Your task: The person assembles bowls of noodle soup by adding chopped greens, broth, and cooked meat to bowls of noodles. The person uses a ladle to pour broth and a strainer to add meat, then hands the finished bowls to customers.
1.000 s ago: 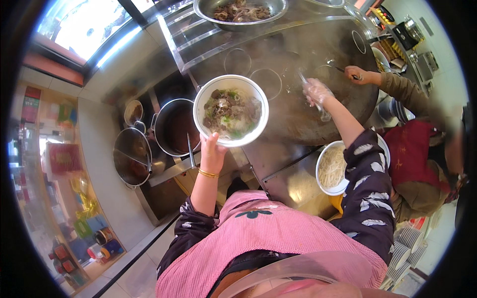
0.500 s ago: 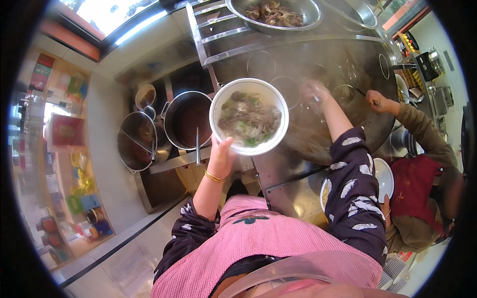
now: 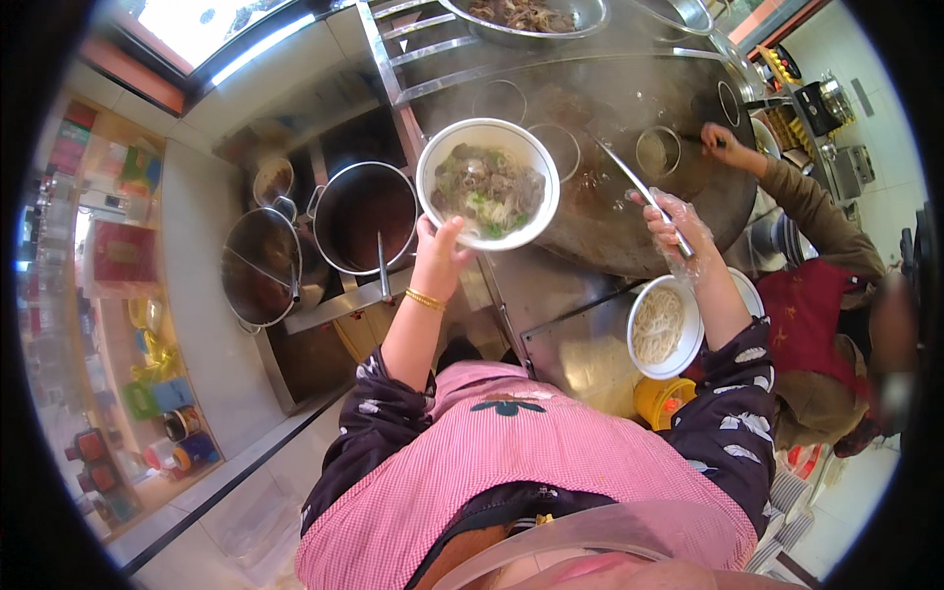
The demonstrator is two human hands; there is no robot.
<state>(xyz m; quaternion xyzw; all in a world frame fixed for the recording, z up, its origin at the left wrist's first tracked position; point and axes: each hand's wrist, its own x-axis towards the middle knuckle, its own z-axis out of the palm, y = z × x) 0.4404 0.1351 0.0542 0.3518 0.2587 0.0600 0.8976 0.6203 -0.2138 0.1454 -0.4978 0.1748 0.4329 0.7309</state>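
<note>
In my left hand (image 3: 439,261) is a white bowl (image 3: 539,226) of noodles, meat slices and chopped greens, its rim gripped at the near left. A clear plastic glove covers my right hand (image 3: 680,228), closed around a long metal-handled utensil (image 3: 639,185). The utensil slants up and left over the wide steaming cooking pan (image 3: 600,251); I cannot make out the kind of its far end. Just below my right hand a second white bowl (image 3: 689,346) holds pale noodles (image 3: 657,326).
At right a co-worker's hand (image 3: 723,146) grips a handle by a round strainer (image 3: 658,152) in the pan. Two deep pots (image 3: 315,211) (image 3: 233,295) stand at left, one with a ladle (image 3: 383,265). A meat basin (image 3: 590,18) sits behind; a yellow bucket (image 3: 649,401) is nearer.
My right hand has drawn back from over the pan toward me, bringing the long utensil into clear sight. The bowl in my left hand has risen slightly in view. The noodle bowl shows more fully.
</note>
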